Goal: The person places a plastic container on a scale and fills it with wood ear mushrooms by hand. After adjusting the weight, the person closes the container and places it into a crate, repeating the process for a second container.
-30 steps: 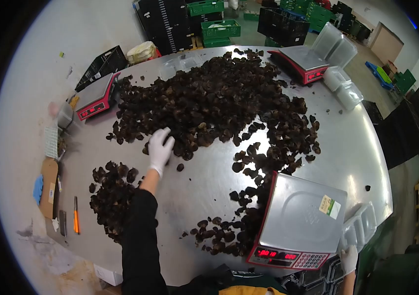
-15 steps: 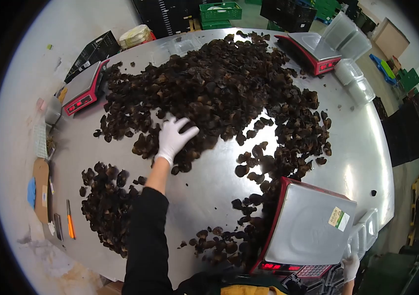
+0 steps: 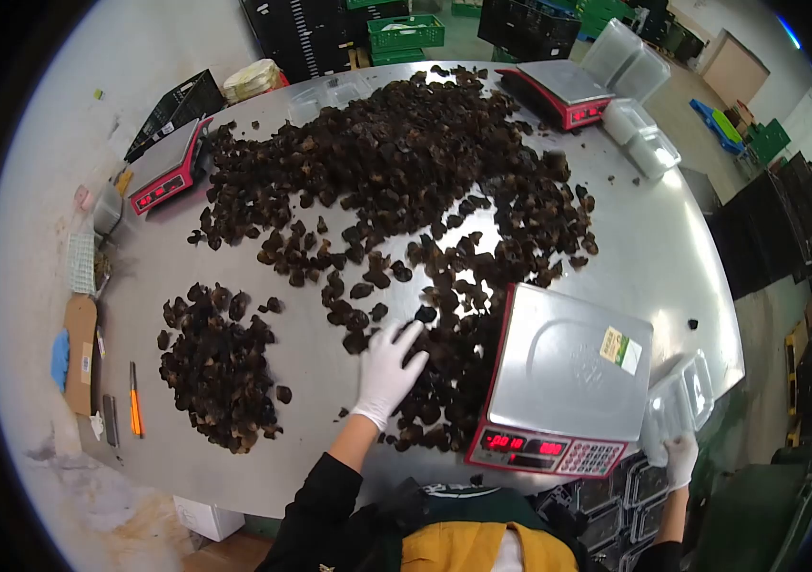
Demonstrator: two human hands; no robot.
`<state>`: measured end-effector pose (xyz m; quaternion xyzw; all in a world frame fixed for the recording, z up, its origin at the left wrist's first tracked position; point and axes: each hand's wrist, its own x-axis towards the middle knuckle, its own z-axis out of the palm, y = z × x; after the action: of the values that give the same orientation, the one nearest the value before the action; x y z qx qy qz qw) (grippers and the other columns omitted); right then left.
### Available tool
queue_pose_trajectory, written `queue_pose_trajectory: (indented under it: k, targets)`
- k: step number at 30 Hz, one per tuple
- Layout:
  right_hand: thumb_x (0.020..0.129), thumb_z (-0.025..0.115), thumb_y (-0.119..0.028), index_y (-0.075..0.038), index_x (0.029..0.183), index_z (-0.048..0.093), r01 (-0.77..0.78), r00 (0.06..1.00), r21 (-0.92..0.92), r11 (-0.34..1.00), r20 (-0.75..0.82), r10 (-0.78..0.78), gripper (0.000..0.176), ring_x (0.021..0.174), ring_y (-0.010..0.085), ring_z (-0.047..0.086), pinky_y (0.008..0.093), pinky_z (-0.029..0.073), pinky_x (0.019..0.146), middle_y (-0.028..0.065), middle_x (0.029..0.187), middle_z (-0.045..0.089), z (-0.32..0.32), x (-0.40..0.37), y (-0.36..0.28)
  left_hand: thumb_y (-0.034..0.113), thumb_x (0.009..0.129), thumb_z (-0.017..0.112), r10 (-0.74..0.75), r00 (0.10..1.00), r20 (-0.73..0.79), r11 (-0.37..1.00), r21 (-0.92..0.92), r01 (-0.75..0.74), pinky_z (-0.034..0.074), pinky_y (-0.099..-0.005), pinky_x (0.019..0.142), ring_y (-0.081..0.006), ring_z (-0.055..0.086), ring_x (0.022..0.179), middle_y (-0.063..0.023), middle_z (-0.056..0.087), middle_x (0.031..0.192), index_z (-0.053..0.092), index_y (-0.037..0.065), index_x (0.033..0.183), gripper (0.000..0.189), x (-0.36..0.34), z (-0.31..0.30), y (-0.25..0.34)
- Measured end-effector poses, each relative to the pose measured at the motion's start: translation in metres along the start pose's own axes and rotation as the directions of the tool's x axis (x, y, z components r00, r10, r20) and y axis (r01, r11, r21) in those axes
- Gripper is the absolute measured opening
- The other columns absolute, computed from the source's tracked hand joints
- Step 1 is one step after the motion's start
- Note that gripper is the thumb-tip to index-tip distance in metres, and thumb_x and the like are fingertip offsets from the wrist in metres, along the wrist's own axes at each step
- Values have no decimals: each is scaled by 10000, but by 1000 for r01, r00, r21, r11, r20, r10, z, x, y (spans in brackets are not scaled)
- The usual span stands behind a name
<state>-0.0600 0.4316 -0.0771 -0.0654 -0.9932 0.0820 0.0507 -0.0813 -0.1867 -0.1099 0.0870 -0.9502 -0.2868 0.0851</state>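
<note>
My left hand (image 3: 390, 374), in a white glove, is open with its fingers apart over the near edge of the dark, crinkled pieces, which look like wood ear fungus (image 3: 396, 143). A black piece (image 3: 425, 315) lies at its fingertips. My right hand (image 3: 680, 459), also gloved, is closed on the near end of some clear plastic containers (image 3: 678, 396) at the table's right edge. Between my hands stands a red scale (image 3: 568, 357) with a bare metal plate and lit red digits. A separate pile of dark pieces (image 3: 220, 372) lies at the left.
Two more red scales stand at the far left (image 3: 166, 167) and far right (image 3: 568, 86) of the metal table (image 3: 330, 467). Clear tubs (image 3: 642, 138) sit beside the far right one. An orange cutter (image 3: 134, 400) lies at the left edge. Black lidded trays (image 3: 616, 505) are below the near edge.
My left hand has moved right and nearer to me, from the main heap toward the near scale. Some pieces now lie spread nearer that scale. The camera view has shifted; my right hand stays by the containers.
</note>
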Motion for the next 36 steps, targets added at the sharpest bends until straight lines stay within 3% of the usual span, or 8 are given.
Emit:
queue_pose_trajectory:
  k: [6,10,15,18,20,23,27,36]
  targets:
    - [777,654,17,22,719,491,-50,972,381,923,-194,133,173,631,185,464,315,397,603,87,675,447,-69,9,-55,380,799,700,-133,989,-63,933,330,147,246,-614,1067,-411,299,1354,-142,295,1523,427,304,1430,692,-13,-37,-19]
    - [768,622,48,-1,814,594,304,951,363,881,-163,-261,73,696,224,508,321,417,654,87,736,495,-82,-8,-169,234,822,682,135,975,-178,983,150,-109,324,-451,1070,-365,421,1279,-174,434,1426,547,171,1340,540,-8,-27,-2]
    - [741,675,-34,-30,808,642,659,716,340,671,-10,-698,75,726,327,550,415,458,679,134,736,535,-28,-16,-228,268,834,661,108,991,-75,984,154,-95,310,-492,1058,-343,418,1286,-115,454,1427,661,200,1179,351,-20,-1,-22]
    - [775,701,-149,-19,817,629,563,763,270,781,194,-617,154,742,344,552,440,453,699,142,747,542,-48,-25,-255,240,833,667,105,994,13,945,311,-104,310,-479,1064,-349,423,1276,-125,483,1397,709,161,1095,276,-30,-28,-23]
    - [792,737,-210,1,857,636,420,900,426,801,-84,-427,242,741,341,555,425,450,690,144,768,543,-54,-32,-256,235,827,673,149,989,4,937,320,-142,307,-486,1068,-350,424,1276,-125,490,1390,715,154,1076,265,-38,-51,-3]
    - [816,719,-167,6,894,635,279,960,403,872,-134,-245,207,735,330,561,409,447,677,147,781,540,-43,-28,-238,215,816,687,290,953,-84,941,206,-268,314,-476,1074,-355,437,1265,-139,512,1355,678,123,1141,338,-34,-46,17]
    - [878,659,-130,2,899,633,318,947,434,843,-185,-262,137,728,322,552,396,440,677,146,787,543,-36,-30,-230,331,846,656,254,967,-29,951,192,-244,227,-555,1110,-382,415,1286,-172,443,1411,559,193,1315,498,-10,-2,30]
    - [922,629,-140,18,848,615,113,991,464,878,-113,-67,175,694,279,528,356,431,661,132,767,533,-27,-32,-211,308,839,668,315,946,73,935,146,-322,173,-616,1096,-326,361,1342,-113,450,1422,678,179,1119,308,-93,10,36]
